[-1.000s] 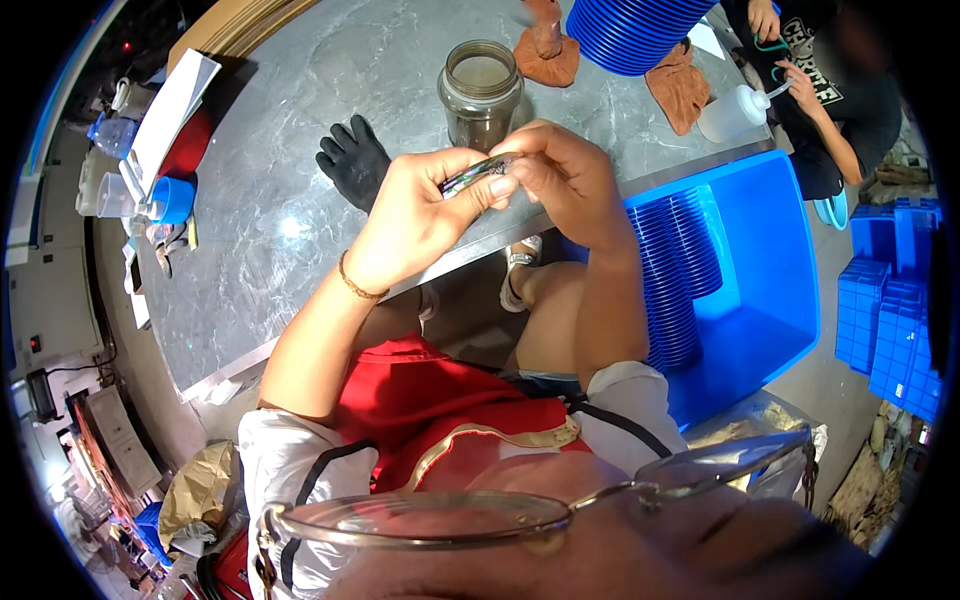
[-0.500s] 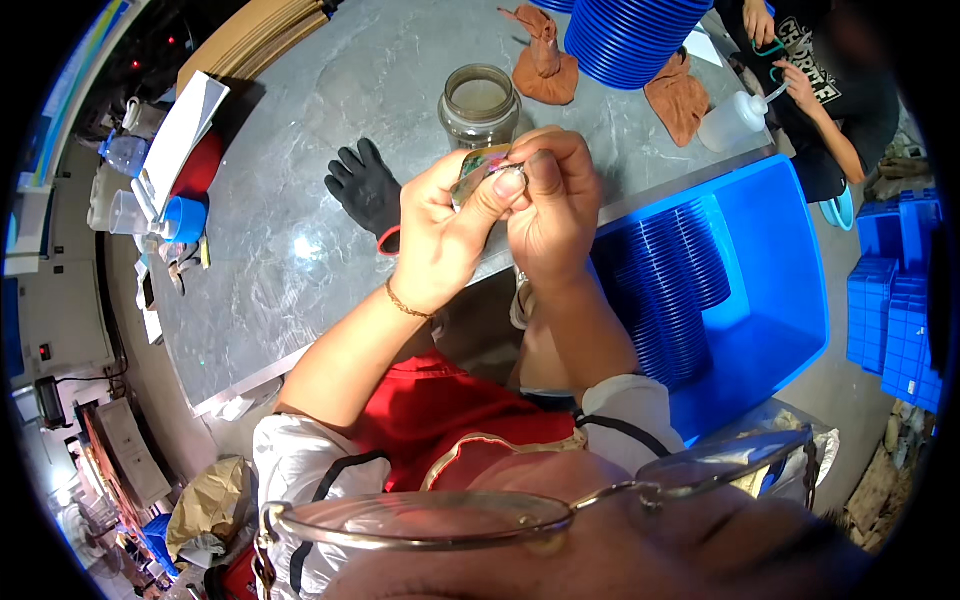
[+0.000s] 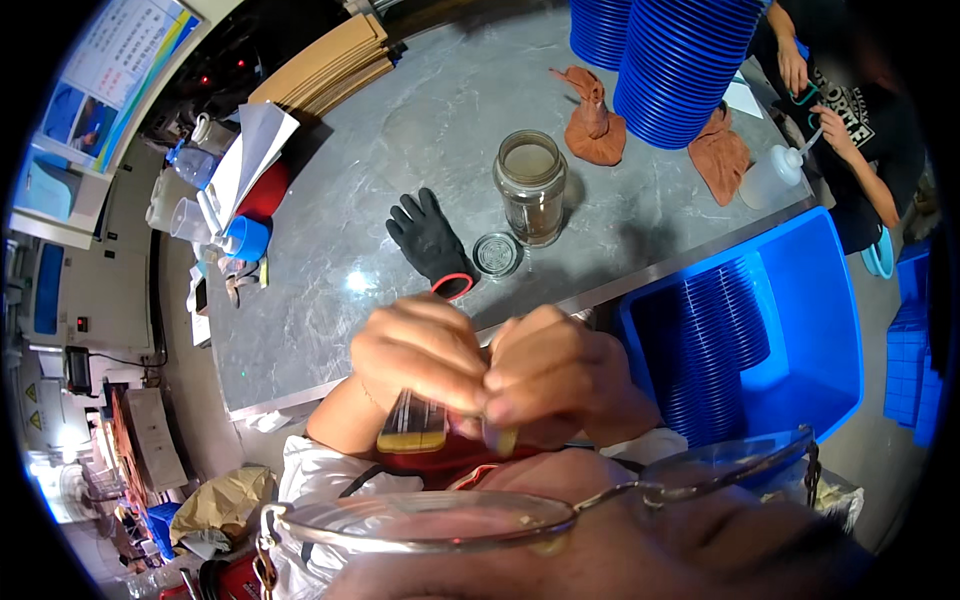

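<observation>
Close to me, past the table's near edge, my left hand (image 3: pixel 415 345) is closed on a small flat packet (image 3: pixel 412 428), dark with a yellow end, which sticks out below the fingers. My right hand (image 3: pixel 560 375) touches the left one, its fingers pinched together. A blurred yellowish piece (image 3: pixel 500 437) shows under the right fingertips; its kind cannot be made out. Beyond the hands, a black glove (image 3: pixel 428 240) with a red cuff lies on the table. Beside it are a round metal lid (image 3: pixel 497 255) and an uncapped glass jar (image 3: pixel 533 195).
Blue ribbed stacks (image 3: pixel 680 75) and brown cloths (image 3: pixel 597 130) occupy the grey table (image 3: pixel 330 210)'s far right. A blue bin (image 3: pixel 815 340) holding ribbed stacks is at right. A squeeze bottle (image 3: pixel 772 175) stands near another person's hands (image 3: pixel 838 132). Cardboard sheets (image 3: pixel 330 75) lie far left.
Both hands have come down and nearer to me, off the table's edge. The view has shifted, and the lid beside the jar now shows. The packet's yellow end now points toward me.
</observation>
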Available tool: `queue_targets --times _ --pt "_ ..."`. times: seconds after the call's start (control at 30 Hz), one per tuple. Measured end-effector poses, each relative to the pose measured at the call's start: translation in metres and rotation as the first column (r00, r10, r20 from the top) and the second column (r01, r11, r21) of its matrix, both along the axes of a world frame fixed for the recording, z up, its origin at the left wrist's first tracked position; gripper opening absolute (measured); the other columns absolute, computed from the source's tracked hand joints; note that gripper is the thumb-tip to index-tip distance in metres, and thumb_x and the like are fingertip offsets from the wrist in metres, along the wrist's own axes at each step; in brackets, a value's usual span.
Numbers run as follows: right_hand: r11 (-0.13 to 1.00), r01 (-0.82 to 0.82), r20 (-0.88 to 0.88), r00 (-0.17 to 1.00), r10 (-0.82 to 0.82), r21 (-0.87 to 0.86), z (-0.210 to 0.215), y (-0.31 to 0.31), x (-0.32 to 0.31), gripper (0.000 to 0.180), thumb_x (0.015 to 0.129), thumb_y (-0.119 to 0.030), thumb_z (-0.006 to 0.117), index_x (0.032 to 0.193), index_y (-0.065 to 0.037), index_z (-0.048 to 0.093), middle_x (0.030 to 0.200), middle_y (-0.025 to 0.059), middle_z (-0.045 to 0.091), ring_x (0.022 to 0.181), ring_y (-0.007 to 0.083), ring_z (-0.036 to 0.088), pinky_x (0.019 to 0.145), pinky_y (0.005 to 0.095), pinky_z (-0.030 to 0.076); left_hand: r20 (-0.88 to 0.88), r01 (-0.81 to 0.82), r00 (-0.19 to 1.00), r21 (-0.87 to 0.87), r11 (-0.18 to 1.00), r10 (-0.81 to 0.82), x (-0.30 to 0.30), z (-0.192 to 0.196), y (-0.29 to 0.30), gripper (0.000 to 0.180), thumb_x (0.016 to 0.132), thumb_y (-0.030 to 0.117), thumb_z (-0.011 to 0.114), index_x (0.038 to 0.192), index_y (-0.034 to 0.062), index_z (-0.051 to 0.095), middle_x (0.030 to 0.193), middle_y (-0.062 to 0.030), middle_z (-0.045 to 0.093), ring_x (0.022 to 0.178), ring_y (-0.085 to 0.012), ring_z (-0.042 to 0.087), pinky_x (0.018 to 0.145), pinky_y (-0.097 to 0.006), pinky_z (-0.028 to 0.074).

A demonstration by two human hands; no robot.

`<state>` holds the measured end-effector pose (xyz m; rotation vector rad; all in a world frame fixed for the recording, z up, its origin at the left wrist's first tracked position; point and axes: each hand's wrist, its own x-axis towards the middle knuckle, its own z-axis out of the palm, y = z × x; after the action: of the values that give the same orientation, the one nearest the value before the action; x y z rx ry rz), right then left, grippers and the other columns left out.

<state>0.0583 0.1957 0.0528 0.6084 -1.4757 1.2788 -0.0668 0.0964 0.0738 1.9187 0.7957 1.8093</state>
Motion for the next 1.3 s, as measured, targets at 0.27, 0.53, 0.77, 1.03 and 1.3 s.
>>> queue_targets --times 0.27,0.53,0.77,1.03,1.3 --pt "0.954 -0.192 -0.054 0.981 0.185 -0.228 0.002 -0.026 0.004 0.023 0.071 -0.007 0.074 0.09 -0.006 0.06 0.088 0.007 0.058 0.069 0.0173 0.057 0.055 0.0262 0.046 -0.146 0.073 0.988 0.174 0.982 -0.047 0.013 0.026 -0.008 0.002 0.073 0.004 0.066 0.072 0.0029 0.068 0.076 -0.0068 0.063 0.051 -0.0149 0.052 0.04 -0.024 0.037" --pt "0.968 -0.15 -0.099 0.986 0.132 -0.203 -0.031 -0.04 -0.015 0.026 0.069 -0.009 0.076 0.089 -0.006 0.06 0.086 0.0073 0.058 0.068 0.0186 0.057 0.056 0.0281 0.047 -0.308 -0.062 0.936 0.332 0.941 0.17 0.011 0.032 -0.022 0.007 0.068 0.001 0.061 0.071 0.0016 0.067 0.073 -0.0091 0.063 0.05 -0.0122 0.047 0.038 -0.021 0.029" --pt "0.984 -0.137 -0.004 0.99 0.138 -0.116 -0.028 -0.031 -0.014 0.029 0.066 -0.009 0.078 0.089 -0.008 0.059 0.086 0.0067 0.058 0.067 0.0184 0.057 0.056 0.0288 0.047 -0.352 -0.135 0.91 0.248 0.959 0.219 0.011 0.034 -0.037 0.006 0.072 0.003 0.059 0.074 0.005 0.064 0.076 -0.0054 0.061 0.052 -0.0124 0.049 0.04 -0.022 0.033" --pt "0.993 -0.096 0.07 0.992 0.101 -0.075 -0.015 -0.029 -0.012 0.029 0.066 -0.005 0.076 0.088 -0.009 0.056 0.086 0.0062 0.057 0.066 0.0195 0.056 0.055 0.0291 0.047 -0.001 0.068 0.997 0.321 0.945 -0.072 0.019 0.018 -0.013 0.013 0.083 0.009 0.056 0.072 0.0074 0.062 0.079 -0.0066 0.06 0.052 -0.0135 0.05 0.041 -0.023 0.035" --pt "0.971 0.038 -0.257 0.961 -0.101 -0.238 -0.026 -0.043 -0.028 0.025 0.066 -0.001 0.072 0.076 -0.009 0.051 0.075 0.0044 0.054 0.055 0.0176 0.052 0.048 0.028 0.043 0.284 0.302 0.889 0.228 0.926 -0.36 0.032 0.012 -0.002 0.016 0.082 0.014 0.064 0.07 0.0035 0.062 0.074 -0.0069 0.06 0.055 -0.0174 0.05 0.052 -0.029 0.041"
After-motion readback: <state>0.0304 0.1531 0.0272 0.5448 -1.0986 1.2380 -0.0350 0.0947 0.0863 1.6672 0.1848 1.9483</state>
